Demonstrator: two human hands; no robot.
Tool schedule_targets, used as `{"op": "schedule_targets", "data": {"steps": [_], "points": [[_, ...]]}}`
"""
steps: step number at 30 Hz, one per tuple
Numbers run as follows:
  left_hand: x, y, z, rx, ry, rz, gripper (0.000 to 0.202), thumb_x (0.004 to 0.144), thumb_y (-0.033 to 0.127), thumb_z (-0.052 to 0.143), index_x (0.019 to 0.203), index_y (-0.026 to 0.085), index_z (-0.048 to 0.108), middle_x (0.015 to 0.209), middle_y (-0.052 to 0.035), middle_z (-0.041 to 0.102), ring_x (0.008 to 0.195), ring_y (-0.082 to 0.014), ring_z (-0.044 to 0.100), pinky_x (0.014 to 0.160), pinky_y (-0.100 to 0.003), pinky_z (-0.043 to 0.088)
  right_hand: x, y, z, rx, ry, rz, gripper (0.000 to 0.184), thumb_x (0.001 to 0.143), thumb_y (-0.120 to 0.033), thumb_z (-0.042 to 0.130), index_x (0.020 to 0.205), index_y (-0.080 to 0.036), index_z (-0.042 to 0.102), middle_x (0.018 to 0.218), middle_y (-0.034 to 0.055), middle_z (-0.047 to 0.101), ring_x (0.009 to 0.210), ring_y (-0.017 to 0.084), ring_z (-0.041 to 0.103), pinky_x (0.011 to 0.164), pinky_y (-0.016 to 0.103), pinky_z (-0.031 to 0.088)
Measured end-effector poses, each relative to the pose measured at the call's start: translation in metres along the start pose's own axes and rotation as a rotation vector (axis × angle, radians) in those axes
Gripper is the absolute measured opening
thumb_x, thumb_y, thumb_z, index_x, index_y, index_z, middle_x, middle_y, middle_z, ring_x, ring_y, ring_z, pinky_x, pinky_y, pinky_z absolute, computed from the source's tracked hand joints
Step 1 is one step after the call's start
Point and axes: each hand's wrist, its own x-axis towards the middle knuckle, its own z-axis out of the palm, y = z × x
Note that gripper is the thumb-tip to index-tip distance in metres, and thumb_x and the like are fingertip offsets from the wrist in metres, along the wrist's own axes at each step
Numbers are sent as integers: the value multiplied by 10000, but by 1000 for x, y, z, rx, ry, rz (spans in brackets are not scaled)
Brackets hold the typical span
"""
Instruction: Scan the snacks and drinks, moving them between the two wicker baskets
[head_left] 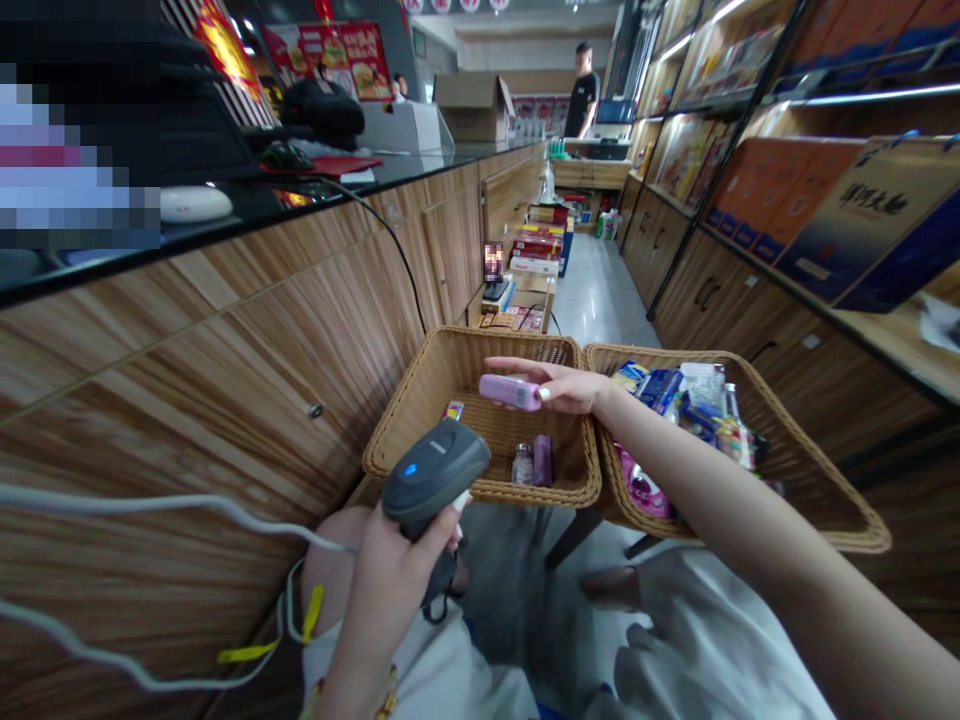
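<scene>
My left hand is wrapped round the handle of a dark grey barcode scanner, which shows a blue light on top and points toward the left wicker basket. Over that basket, my right hand grips a small purple box with a barcode on its near end, thumb against the side. Inside the basket lie a small jar, a purple container and a small colourful packet. The right wicker basket holds several packaged goods, among them a pink packet, partly behind my right forearm.
Wooden cabinets with a dark countertop run along the left. White cables loop at lower left. Shelves with orange boxes line the right. Stacked boxes stand beyond the baskets, and a person is at the far end.
</scene>
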Motion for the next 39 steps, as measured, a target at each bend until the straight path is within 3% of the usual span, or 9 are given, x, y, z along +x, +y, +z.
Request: {"op": "schedule_targets", "data": {"steps": [6, 12, 20, 26, 32, 36, 39], "points": [[0, -4, 7, 34, -2, 20, 315, 774, 507, 690, 667, 212, 715, 577, -34, 735, 553, -232, 715, 607, -322, 602, 0, 2, -3, -6, 9, -16, 1068, 614, -431, 978, 1539, -235, 480, 1532, 160, 579, 1364, 270, 580, 1198, 447, 384], [0, 12, 5, 31, -10, 31, 311, 761, 486, 672, 594, 227, 710, 536, -34, 726, 520, -242, 710, 566, -323, 606, 2, 5, -2, 66, 8, -25, 1053, 586, -384, 990, 1509, -232, 506, 1469, 141, 630, 1278, 242, 635, 1154, 406, 442], [-1, 17, 2, 38, -16, 7, 306, 750, 500, 678, 632, 224, 739, 540, -37, 729, 533, -251, 717, 573, -333, 615, -1, 1, -3, -13, -17, -10, 1092, 639, -426, 961, 1573, -224, 433, 1548, 179, 558, 1360, 275, 583, 1194, 458, 385], [3, 13, 2, 26, -9, -14, 310, 742, 505, 689, 620, 220, 702, 538, -32, 719, 538, -244, 717, 588, -326, 614, 3, 4, -3, -67, 3, -22, 1040, 639, -416, 958, 1539, -241, 468, 1554, 156, 548, 1386, 277, 550, 1214, 479, 352], [10, 12, -3, 6, 28, -55, 330, 738, 536, 722, 661, 216, 688, 533, -26, 696, 545, -248, 708, 577, -330, 598, -8, -11, 0, -279, 208, -86, 919, 688, -410, 931, 1487, -240, 509, 1393, 97, 625, 1273, 258, 590, 1193, 509, 391], [17, 0, -5, -19, 45, -57, 358, 742, 542, 736, 718, 189, 684, 558, -27, 692, 552, -218, 683, 588, -310, 576, -46, -42, -4, -508, 362, -125, 948, 731, -385, 901, 1553, -243, 451, 1364, 105, 618, 1229, 269, 605, 1182, 539, 426], [26, -11, -8, -48, 56, -29, 384, 754, 547, 752, 767, 170, 683, 574, -16, 681, 549, -199, 662, 590, -299, 555, -85, -64, -15, -658, 512, -66, 943, 765, -417, 869, 1580, -249, 426, 1392, 129, 606, 1236, 295, 612, 1172, 570, 452]]}}
